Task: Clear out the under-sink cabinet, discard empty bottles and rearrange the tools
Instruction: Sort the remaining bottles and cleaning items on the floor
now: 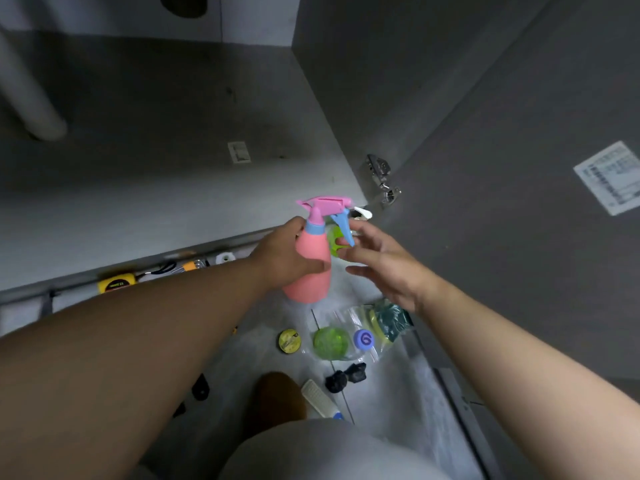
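Left hand [284,256]: I grip the pink spray bottle [311,275] by its body.
Right hand [384,265]: my fingers spread loose, beside the blue trigger [344,225].

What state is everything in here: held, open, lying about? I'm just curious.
Pink spray bottle: upright, sprayer head on.
Left hand: grips the bottle's body.
Right hand: open, fingers spread beside the blue trigger.
Cabinet door: swung open.
Yellow tape measure: lying on the floor.
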Available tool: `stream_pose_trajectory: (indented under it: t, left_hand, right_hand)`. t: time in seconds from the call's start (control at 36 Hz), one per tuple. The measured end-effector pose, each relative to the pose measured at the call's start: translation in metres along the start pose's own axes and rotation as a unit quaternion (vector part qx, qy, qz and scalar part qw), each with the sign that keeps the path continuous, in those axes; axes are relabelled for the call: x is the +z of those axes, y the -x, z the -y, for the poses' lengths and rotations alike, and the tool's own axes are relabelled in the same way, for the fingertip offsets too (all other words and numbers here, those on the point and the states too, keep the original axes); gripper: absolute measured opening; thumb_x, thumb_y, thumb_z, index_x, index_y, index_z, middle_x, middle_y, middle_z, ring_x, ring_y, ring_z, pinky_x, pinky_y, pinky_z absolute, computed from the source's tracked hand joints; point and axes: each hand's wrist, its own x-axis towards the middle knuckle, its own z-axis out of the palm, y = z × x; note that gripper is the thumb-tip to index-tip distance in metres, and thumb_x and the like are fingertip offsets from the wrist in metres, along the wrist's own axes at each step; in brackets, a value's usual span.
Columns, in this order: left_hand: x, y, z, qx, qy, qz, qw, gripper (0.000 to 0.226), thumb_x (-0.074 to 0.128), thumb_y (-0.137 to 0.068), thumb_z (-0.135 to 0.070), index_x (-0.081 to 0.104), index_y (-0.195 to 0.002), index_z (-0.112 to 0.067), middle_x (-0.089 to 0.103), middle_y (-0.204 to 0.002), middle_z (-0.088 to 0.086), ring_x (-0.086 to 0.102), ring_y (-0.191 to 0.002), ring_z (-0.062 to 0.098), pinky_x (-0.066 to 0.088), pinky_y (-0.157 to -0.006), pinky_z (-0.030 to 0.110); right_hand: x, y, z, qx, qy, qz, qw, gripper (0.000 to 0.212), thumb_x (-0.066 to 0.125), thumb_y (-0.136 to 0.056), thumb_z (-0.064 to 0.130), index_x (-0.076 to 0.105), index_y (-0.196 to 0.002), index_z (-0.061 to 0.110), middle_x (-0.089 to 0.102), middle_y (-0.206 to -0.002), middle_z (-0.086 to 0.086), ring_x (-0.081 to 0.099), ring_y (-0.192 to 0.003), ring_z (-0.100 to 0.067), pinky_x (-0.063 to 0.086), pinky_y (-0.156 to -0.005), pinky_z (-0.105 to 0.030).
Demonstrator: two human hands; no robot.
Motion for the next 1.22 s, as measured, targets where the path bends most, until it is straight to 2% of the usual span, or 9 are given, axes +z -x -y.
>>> stream_pose_trajectory:
  t: [0.06, 0.14, 0.28, 0.44, 0.5, 0.67, 0.83, 1.0, 1.22]
  left_hand:
    - [0.006, -0.001, -0.005, 0.021, 0.0, 0.002, 1.0, 0.062, 0.088, -0.075, -0.026, 0.057, -0.128, -0.022, 0.066, -0.117, 0.002, 0.063, -0.101, 0.023, 0.054, -0.084, 0.035]
    - [0.014, -0.001, -0.011, 0.044, -0.02, 0.013, 0.999, 0.066, 0.087, -0.074, -0.024, 0.057, -0.133, -0.022, 0.066, -0.123, 0.004, 0.062, -0.107, 0.025, 0.052, -0.088, 0.035]
    - [0.023, -0.001, -0.014, 0.066, -0.105, 0.048, 0.991, 0.068, 0.086, -0.074, -0.03, 0.056, -0.135, -0.025, 0.062, -0.127, 0.008, 0.059, -0.112, 0.031, 0.048, -0.088, 0.033]
    - [0.025, -0.002, -0.011, 0.049, -0.113, 0.018, 0.992, 0.073, 0.08, -0.083, -0.03, 0.045, -0.146, -0.024, 0.053, -0.14, 0.011, 0.052, -0.127, 0.028, 0.044, -0.103, 0.033]
    - [0.021, -0.003, -0.01, 0.045, -0.125, 0.007, 0.991, 0.064, 0.077, -0.086, -0.032, 0.048, -0.142, -0.023, 0.051, -0.14, 0.01, 0.053, -0.127, 0.026, 0.045, -0.105, 0.035]
    - [-0.007, -0.003, 0.007, 0.039, -0.189, 0.015, 0.981, 0.035, 0.068, -0.091, -0.031, 0.06, -0.124, -0.022, 0.05, -0.128, 0.008, 0.055, -0.117, 0.027, 0.046, -0.101, 0.036]
    - [-0.027, 0.001, 0.03, 0.039, -0.24, 0.031, 0.97, 0.026, 0.062, -0.094, -0.027, 0.061, -0.12, -0.021, 0.049, -0.118, 0.004, 0.055, -0.111, 0.026, 0.045, -0.095, 0.032]
    - [-0.03, 0.005, 0.037, 0.034, -0.257, 0.063, 0.964, 0.027, 0.059, -0.097, -0.027, 0.061, -0.123, -0.022, 0.052, -0.129, 0.005, 0.053, -0.117, 0.023, 0.046, -0.097, 0.033]
    - [-0.019, 0.002, 0.03, 0.034, -0.246, 0.089, 0.965, 0.027, 0.059, -0.098, -0.024, 0.063, -0.124, -0.016, 0.056, -0.133, 0.004, 0.052, -0.121, 0.021, 0.032, -0.084, 0.019]
  right_hand:
    - [0.004, 0.012, 0.001, -0.025, -0.001, -0.009, 1.0, 0.045, 0.07, -0.088, 0.011, 0.06, -0.129, 0.027, 0.067, -0.111, 0.002, 0.062, -0.11, -0.008, 0.048, -0.087, -0.029]
    - [0.004, 0.02, 0.005, -0.113, 0.028, -0.096, 0.989, 0.031, 0.075, -0.087, 0.019, 0.068, -0.116, 0.023, 0.067, -0.088, 0.013, 0.061, -0.081, -0.002, 0.047, -0.071, -0.017]
    - [-0.008, 0.025, 0.018, -0.181, 0.131, -0.196, 0.955, 0.011, 0.076, -0.088, 0.018, 0.076, -0.097, 0.012, 0.069, -0.09, -0.023, 0.054, -0.076, -0.013, 0.043, -0.071, -0.028]
    - [-0.031, 0.017, 0.018, -0.135, 0.356, -0.279, 0.882, 0.008, 0.076, -0.083, 0.032, 0.071, -0.081, 0.026, 0.066, -0.068, 0.009, 0.053, -0.059, 0.003, 0.041, -0.06, -0.016]
    - [-0.038, 0.012, 0.012, -0.105, 0.406, -0.296, 0.858, 0.011, 0.074, -0.082, 0.035, 0.067, -0.079, 0.027, 0.063, -0.066, 0.011, 0.056, -0.06, -0.001, 0.045, -0.062, -0.023]
    - [-0.046, -0.014, -0.016, -0.006, 0.505, -0.299, 0.81, 0.021, 0.065, -0.084, 0.035, 0.067, -0.092, 0.016, 0.07, -0.09, -0.015, 0.064, -0.087, -0.038, 0.051, -0.072, -0.036]
    - [-0.053, -0.04, -0.036, 0.039, 0.522, -0.332, 0.785, 0.024, 0.067, -0.088, 0.035, 0.064, -0.097, 0.012, 0.065, -0.1, -0.022, 0.064, -0.093, -0.043, 0.05, -0.075, -0.037]
    - [-0.056, -0.048, -0.037, 0.072, 0.631, -0.355, 0.687, 0.029, 0.057, -0.092, 0.038, 0.064, -0.106, 0.014, 0.069, -0.104, -0.019, 0.067, -0.096, -0.043, 0.049, -0.075, -0.036]
    - [-0.05, -0.018, -0.033, 0.04, 0.638, -0.319, 0.7, 0.039, 0.06, -0.092, 0.043, 0.052, -0.114, 0.012, 0.056, -0.119, -0.018, 0.064, -0.097, -0.046, 0.042, -0.071, -0.039]
